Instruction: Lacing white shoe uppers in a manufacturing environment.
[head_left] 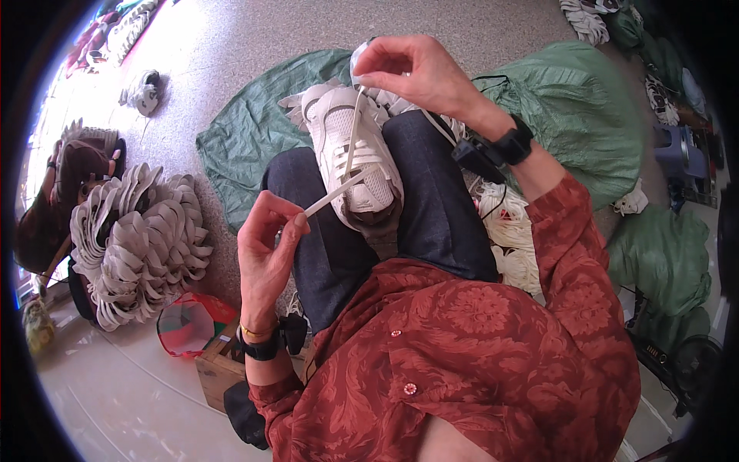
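Between my knees rests a white shoe (pixel 322 127) with a mesh upper, its tongue toward me or away I cannot tell for certain. A flat white shoelace (pixel 335 194) runs from its eyelets to both hands. At the lower left of the shoe, my left hand (pixel 268 242) pinches one length of the lace between thumb and fingers. Higher up, beyond the shoe's far end, my right hand (pixel 419 73) pinches the other length and draws it up in a straight line. The lace lengths meet over the eyelet rows.
Green woven sacks (pixel 570 115) lie ahead and to the right, with more white shoe pieces beside my right leg. Fanned stacks of pale shoe parts (pixel 142 246) stand at the left. A wooden box (pixel 219 366) and a red bag (pixel 192 327) sit by my left forearm. Another person sits far left.
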The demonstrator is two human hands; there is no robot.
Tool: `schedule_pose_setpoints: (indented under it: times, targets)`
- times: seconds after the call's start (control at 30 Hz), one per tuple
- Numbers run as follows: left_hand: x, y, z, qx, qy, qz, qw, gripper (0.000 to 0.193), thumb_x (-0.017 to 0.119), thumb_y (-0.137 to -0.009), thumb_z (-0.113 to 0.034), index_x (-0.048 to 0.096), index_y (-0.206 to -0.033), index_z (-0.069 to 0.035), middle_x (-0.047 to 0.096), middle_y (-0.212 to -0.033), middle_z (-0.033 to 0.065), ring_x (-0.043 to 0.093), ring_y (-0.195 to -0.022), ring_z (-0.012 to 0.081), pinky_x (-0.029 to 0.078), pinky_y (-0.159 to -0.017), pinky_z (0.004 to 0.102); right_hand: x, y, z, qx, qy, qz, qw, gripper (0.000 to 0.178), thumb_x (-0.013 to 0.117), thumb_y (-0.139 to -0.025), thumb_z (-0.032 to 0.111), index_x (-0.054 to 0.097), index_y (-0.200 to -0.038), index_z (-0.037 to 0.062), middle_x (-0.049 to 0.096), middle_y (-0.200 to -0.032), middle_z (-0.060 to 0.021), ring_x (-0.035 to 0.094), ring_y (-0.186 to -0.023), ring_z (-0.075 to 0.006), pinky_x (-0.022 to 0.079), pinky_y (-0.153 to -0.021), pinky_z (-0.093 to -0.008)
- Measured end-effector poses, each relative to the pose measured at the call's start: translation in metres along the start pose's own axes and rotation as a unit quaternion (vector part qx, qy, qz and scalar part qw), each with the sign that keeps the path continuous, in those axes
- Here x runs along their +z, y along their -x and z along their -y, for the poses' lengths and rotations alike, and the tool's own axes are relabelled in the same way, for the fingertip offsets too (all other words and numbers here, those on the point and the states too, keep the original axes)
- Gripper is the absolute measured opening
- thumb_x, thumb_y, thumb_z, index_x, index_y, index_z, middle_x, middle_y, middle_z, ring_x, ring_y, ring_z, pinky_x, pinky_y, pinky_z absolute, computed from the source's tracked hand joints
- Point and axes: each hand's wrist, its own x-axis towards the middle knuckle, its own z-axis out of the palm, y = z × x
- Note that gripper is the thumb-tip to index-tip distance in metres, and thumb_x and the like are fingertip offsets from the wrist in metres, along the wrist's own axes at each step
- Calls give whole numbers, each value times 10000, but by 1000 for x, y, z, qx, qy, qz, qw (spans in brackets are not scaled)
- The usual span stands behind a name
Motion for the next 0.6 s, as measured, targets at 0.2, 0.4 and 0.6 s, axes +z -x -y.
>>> schedule_pose_setpoints:
  times: [0.2,0.4,0.6]
  targets:
    - [9,2,-17,35,-4,2,999,81,640,-969,-47,579,-949,2,584,-884,15,560,-817,73,457,-764,233,36,9,32,-54,9,76,996,211,701,-928,220,724,-1065,61,717,-886,-25,648,-770,-84,526,-753,-253]
    - [7,-4,-15,23,41,7,999,83,639,-974,-57,574,-957,-7,586,-861,11,543,-800,68,431,-727,221,41,41,58,24,-47,222,974,225,706,-928,252,696,-898,30,603,-694,-7,521,-635,-88,415,-573,-273]
    - [2,-6,2,6,52,-4,999,88,635,-981,-79,570,-952,-26,584,-845,-2,529,-781,62,409,-702,215,-11,75,28,51,-9,186,981,285,710,-916,193,550,-741,35,468,-704,27,428,-627,-69,351,-556,-260]
